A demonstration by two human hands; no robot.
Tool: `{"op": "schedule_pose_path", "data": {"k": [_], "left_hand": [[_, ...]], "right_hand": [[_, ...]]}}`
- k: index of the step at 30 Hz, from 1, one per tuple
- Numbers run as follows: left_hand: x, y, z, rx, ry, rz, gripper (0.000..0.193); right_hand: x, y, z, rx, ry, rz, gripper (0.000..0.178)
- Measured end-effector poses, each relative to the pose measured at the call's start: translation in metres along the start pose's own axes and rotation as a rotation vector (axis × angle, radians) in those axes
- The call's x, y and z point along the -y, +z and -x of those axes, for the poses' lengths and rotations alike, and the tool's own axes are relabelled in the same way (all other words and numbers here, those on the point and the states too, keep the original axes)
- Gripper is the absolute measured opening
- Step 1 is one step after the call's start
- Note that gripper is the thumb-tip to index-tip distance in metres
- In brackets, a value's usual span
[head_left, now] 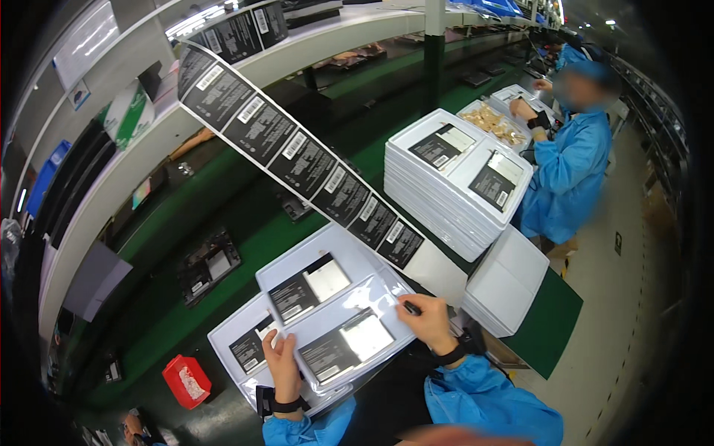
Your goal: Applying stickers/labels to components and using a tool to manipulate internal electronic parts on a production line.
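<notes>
White plastic trays [262, 286] overlap in front of me, with flat rectangular pieces [320, 358] in their recesses, each part black label and part bright silver. My left hand [282, 368] is at the left edge of the top tray, thumb and fingers bent but apart. Over that tray's right corner, my right hand [429, 325] is closed on a small black object [411, 307]; its exact kind is hidden by the fingers. A strip of black barcode labels [297, 149] slopes down from the shelf, its blank white end behind my right hand.
A tall stack of white trays [431, 193] stands to the right, near another stack [513, 282]. A red bin [186, 383] and a dark device part [210, 266] lie on the green bench at left. A co-worker in blue [569, 160] works at far right.
</notes>
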State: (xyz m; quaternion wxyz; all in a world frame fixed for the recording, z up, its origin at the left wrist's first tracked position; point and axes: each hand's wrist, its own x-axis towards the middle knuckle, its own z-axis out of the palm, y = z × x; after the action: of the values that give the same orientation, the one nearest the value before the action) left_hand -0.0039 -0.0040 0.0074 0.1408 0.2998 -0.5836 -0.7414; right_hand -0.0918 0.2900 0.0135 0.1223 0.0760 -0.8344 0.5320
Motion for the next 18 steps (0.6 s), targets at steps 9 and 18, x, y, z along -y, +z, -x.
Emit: {"op": "schedule_pose_path", "data": {"k": [9,18], "left_hand": [[0.004,-0.067,0.022,0.014,-0.149,0.281,0.045],[-0.042,-0.222,0.1,-0.457,0.092,0.192,0.052]], "right_hand": [[-0.011,0.029,-0.008,0.315,0.047,-0.18,0.017],[-0.064,0.059,-0.026,0.242,0.089,-0.181,0.017]]}}
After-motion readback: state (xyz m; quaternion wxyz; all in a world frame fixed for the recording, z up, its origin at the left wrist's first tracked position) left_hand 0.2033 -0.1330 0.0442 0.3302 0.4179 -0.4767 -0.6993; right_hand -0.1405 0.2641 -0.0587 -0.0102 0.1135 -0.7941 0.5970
